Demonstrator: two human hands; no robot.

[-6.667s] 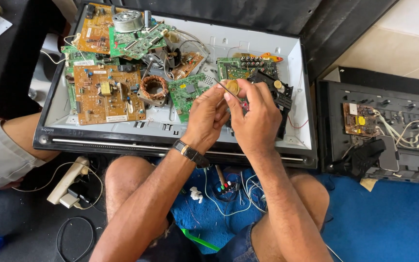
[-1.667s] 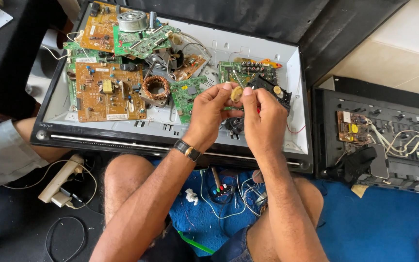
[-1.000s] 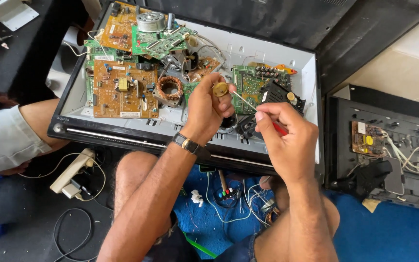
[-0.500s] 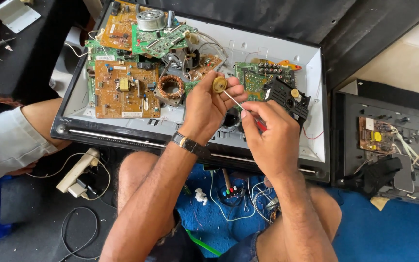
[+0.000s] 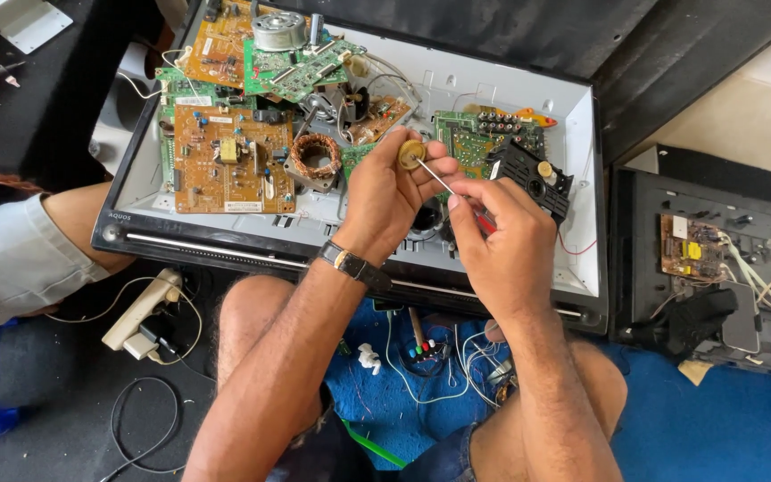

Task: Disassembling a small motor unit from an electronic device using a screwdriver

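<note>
Your left hand (image 5: 394,192) pinches a small round brass part (image 5: 411,153) above the open white chassis (image 5: 501,107); your right hand (image 5: 501,236) grips a red-handled screwdriver (image 5: 484,221), tip touching it, circuit boards (image 5: 229,161) crowding left.

circuit boards (image 5: 229,161) in tray (image 5: 510,98) (left half) | power strip (image 5: 140,308) below-left

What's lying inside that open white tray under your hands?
The tray holds brown circuit boards, green boards, a copper coil and a black part. The left hand and right hand cover what lies below them.
</note>
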